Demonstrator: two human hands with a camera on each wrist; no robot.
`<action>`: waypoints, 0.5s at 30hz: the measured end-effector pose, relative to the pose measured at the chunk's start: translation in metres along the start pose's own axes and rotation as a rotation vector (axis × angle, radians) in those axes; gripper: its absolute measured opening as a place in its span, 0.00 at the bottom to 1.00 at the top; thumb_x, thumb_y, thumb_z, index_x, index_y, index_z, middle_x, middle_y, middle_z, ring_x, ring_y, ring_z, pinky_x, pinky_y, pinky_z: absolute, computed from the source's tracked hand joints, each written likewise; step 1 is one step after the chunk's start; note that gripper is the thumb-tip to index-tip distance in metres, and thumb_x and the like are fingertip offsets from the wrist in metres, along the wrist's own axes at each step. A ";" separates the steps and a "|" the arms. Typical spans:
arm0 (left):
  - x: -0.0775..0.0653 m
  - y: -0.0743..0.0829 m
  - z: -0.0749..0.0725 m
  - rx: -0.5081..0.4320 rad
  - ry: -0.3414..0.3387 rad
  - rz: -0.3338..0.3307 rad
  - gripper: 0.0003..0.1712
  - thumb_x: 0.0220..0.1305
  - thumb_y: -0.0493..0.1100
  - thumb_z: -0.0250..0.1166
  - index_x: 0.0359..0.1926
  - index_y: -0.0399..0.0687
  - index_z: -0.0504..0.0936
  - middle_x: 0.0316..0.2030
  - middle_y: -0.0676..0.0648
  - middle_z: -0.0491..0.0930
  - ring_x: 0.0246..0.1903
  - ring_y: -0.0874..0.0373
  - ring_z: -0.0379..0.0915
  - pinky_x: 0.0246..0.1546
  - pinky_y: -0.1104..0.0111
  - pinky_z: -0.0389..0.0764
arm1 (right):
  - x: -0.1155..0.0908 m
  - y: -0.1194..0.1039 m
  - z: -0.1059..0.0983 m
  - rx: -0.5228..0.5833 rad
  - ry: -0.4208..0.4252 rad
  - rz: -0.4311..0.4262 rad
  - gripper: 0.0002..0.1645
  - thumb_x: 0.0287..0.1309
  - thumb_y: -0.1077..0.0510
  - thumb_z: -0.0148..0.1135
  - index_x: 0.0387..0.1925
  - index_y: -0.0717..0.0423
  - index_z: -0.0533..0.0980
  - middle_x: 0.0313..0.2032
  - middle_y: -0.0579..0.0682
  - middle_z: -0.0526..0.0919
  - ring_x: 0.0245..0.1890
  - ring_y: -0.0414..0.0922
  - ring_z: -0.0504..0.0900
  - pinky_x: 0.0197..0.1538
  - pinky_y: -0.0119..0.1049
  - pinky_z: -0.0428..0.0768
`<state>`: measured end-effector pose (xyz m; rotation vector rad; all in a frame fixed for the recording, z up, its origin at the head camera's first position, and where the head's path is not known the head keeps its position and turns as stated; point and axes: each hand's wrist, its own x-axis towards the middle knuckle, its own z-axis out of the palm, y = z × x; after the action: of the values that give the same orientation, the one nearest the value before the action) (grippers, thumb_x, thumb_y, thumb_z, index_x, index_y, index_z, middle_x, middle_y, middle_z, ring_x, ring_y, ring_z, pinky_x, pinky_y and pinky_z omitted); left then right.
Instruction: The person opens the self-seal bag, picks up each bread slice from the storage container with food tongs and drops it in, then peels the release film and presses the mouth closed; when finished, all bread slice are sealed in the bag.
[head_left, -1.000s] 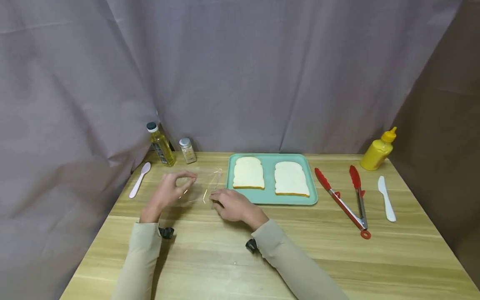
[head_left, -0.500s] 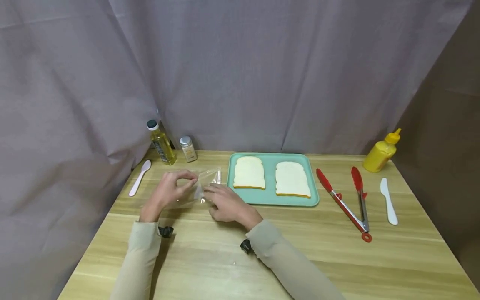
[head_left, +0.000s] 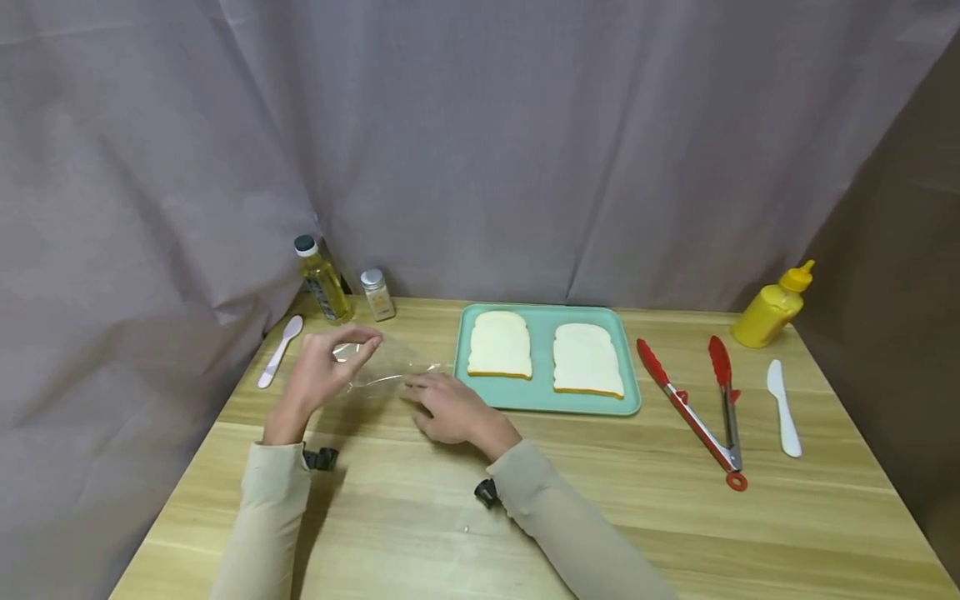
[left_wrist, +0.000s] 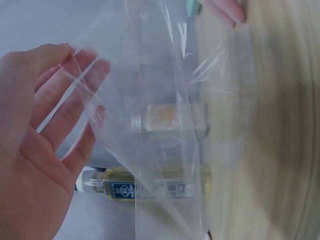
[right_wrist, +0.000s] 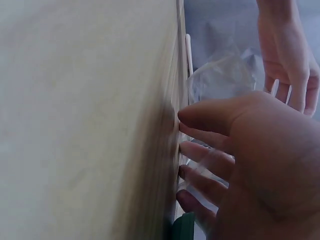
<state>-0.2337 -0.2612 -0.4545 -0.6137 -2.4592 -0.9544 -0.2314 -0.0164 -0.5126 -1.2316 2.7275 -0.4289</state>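
A clear plastic bag (head_left: 392, 360) stretches between the two hands, over the left part of the table. My left hand (head_left: 318, 371) pinches its edge between thumb and index finger, raised above the table. In the left wrist view the bag (left_wrist: 170, 75) hangs as thin, see-through layers from that pinch. My right hand (head_left: 448, 408) lies low, its slightly bent fingers resting on the bag's other end at the table, beside the tray. The right wrist view shows the thumb apart from the other fingers (right_wrist: 205, 155), with film among them.
A teal tray (head_left: 542, 400) bears two bread slices (head_left: 500, 344). An oil bottle (head_left: 326, 287), a shaker (head_left: 377, 296) and a pale spoon (head_left: 281, 352) stand or lie at left. Red tongs (head_left: 693, 421), a white knife (head_left: 784, 410) and a yellow squeeze bottle (head_left: 768, 315) are at right.
My left hand has moved left and up a little, drawing the bag's edge with it. My right hand has shifted left onto the film. The head view has shifted slightly.
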 end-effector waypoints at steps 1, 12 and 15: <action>0.001 0.001 0.000 -0.003 -0.006 -0.006 0.06 0.73 0.43 0.74 0.47 0.50 0.93 0.43 0.51 0.95 0.45 0.54 0.92 0.52 0.64 0.89 | 0.000 0.001 -0.001 0.008 -0.002 0.002 0.30 0.81 0.50 0.55 0.79 0.46 0.71 0.81 0.50 0.70 0.83 0.52 0.65 0.87 0.52 0.59; -0.001 -0.011 0.015 -0.018 -0.167 -0.046 0.09 0.72 0.43 0.74 0.49 0.47 0.93 0.48 0.46 0.94 0.52 0.46 0.91 0.61 0.49 0.87 | -0.004 0.013 -0.007 0.237 0.057 -0.015 0.31 0.79 0.54 0.61 0.78 0.50 0.71 0.80 0.52 0.70 0.83 0.53 0.64 0.86 0.52 0.60; -0.004 -0.013 0.019 -0.035 -0.166 -0.048 0.08 0.71 0.41 0.75 0.49 0.46 0.93 0.48 0.45 0.94 0.52 0.46 0.91 0.62 0.49 0.86 | -0.011 0.016 -0.006 0.288 0.047 -0.006 0.32 0.79 0.51 0.63 0.79 0.49 0.71 0.81 0.53 0.68 0.84 0.53 0.63 0.87 0.54 0.59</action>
<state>-0.2423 -0.2574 -0.4764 -0.6739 -2.6185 -1.0039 -0.2365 0.0033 -0.5113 -1.1653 2.5817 -0.8268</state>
